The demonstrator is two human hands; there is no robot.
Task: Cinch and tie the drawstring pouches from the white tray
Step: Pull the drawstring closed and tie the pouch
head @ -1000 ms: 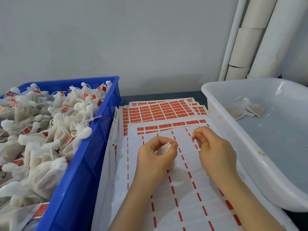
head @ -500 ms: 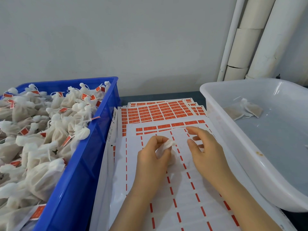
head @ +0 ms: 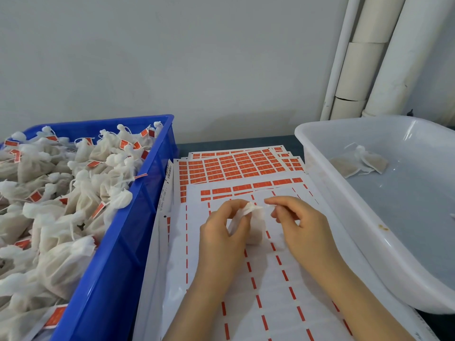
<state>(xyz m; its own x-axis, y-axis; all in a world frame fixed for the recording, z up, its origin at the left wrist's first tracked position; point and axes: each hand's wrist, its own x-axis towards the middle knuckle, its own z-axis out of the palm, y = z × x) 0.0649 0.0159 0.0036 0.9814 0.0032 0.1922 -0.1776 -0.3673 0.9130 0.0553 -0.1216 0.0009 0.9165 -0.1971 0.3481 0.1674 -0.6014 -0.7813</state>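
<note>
Left hand pinches the gathered neck of one pouch between thumb and fingertips. Right hand is curled, its thumb and forefinger nipping the free end of the drawstring.

The pouch sits between the two hands, over the label sheets, nearer the left hand, which alone holds the cloth. Whether its base rests on the sheets cannot be told.

Long axis runs roughly far to near: neck at the far end, pointing up and away from the person, body hanging back toward the wrists. The string leaves the neck sideways to the right, short, across that axis.

Judgement: neck looks cinched, knot not yet made. The tie probably turns on that rightward string.

Two more pouches lie in the white tray, to the right. Tagged ones fill the blue crate, left.
</note>
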